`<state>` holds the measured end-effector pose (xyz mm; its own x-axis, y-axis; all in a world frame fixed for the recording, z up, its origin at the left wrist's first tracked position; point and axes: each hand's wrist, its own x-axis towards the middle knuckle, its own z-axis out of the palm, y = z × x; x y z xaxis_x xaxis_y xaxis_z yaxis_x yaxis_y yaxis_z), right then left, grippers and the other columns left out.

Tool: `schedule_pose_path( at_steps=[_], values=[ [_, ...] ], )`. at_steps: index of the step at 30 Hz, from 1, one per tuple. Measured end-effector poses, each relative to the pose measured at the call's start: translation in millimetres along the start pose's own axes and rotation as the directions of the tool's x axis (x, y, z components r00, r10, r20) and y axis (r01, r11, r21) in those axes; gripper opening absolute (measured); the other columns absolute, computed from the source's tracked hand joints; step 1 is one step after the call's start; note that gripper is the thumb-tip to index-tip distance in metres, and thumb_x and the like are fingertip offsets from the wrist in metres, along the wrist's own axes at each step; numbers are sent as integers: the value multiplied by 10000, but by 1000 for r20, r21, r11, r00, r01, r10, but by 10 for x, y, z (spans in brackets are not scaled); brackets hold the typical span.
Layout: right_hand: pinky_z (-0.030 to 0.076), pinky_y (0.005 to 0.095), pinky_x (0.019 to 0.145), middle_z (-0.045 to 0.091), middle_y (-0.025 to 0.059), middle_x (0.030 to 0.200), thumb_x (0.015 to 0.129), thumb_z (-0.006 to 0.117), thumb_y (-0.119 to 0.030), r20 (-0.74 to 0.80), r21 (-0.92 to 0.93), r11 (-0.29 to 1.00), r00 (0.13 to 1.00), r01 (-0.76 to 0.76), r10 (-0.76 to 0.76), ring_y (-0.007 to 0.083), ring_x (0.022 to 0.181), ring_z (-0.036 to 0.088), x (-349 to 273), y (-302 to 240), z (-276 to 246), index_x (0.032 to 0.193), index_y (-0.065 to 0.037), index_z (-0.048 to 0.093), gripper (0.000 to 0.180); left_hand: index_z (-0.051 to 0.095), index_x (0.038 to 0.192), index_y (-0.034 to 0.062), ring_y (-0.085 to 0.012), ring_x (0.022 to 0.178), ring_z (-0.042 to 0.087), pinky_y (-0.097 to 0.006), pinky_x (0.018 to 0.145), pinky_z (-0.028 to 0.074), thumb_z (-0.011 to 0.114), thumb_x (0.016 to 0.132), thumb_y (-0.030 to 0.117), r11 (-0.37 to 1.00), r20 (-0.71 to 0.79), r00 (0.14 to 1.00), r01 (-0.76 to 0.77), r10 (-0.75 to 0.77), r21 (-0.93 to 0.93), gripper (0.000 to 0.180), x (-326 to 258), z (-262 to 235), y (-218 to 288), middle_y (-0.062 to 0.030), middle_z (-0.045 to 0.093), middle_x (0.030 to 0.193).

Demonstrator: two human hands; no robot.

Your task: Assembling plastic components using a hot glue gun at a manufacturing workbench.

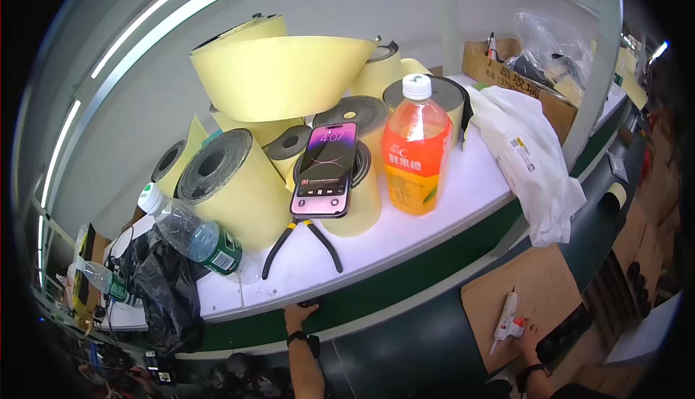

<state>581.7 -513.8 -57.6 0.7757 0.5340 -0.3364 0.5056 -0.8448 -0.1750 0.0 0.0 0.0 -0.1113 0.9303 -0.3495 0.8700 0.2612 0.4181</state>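
Note:
At the front edge of the white shelf point(405, 243), my left hand point(297, 316) has its thumb pointing right, curled about a small dark thing I cannot make out. Low on the right, my right hand point(529, 337) closes at the handle of a white hot glue gun point(505, 318) with a red trigger. The glue gun is over a brown cardboard sheet point(474, 305), its nozzle pointing toward me. Above my left hand, pliers point(323, 242) with black and yellow handles lie on the shelf. A lit phone point(325, 171) leans against a yellow roll.
Several yellow-backed foam rolls point(239, 174) crowd the shelf. An orange drink bottle point(416, 153) stands right of the phone; a clear bottle point(192, 232) tilts at left beside a black plastic bag point(166, 287). A white bag point(525, 164) overhangs the right edge near a cardboard box point(536, 95).

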Motion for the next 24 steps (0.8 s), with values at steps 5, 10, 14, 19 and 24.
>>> schedule_pose_path(
  at_steps=[5,10,14,19,24],
  values=[
    [412,501,931,446,307,1216,645,792,-185,-225,-47,999,974,7,-17,455,1128,443,-132,-246,54,1456,-116,308,947,208,1457,36,-476,1138,545,-467,929,506,882,477,576,1000,-88,996,5,-2,29,1306,-566,56,239,-309,325,1427],
    [419,494,928,456,295,1244,644,709,-75,-294,-103,993,952,52,-81,445,1093,458,-351,-271,16,1438,-152,336,880,196,1465,81,-476,1136,542,-485,918,510,892,477,554,983,-31,982,-185,185,9,1298,-1413,326,535,-298,374,1343],
    [434,493,869,553,192,1057,637,699,-90,-224,22,973,949,231,-220,411,1016,515,-298,-415,-253,1247,-120,515,637,189,1477,106,-486,1169,507,-513,926,498,893,484,524,931,-82,928,-365,364,4,1287,-1947,736,546,-285,392,1306],
    [468,503,860,604,234,1061,671,722,-264,-204,193,901,914,387,-349,450,992,569,-102,-353,-212,1221,-126,518,602,140,1489,94,-497,1181,480,-518,919,490,877,542,462,973,2,973,-229,229,5,1256,-2809,912,754,-294,334,1358],
    [509,432,674,619,157,808,777,687,-269,-254,224,894,909,388,-331,355,734,615,-209,-499,-277,1152,-104,516,443,149,1502,92,-484,1164,504,-523,884,494,812,627,526,986,-100,981,-166,168,25,1180,-3362,1089,523,-292,337,1366]
  ],
)
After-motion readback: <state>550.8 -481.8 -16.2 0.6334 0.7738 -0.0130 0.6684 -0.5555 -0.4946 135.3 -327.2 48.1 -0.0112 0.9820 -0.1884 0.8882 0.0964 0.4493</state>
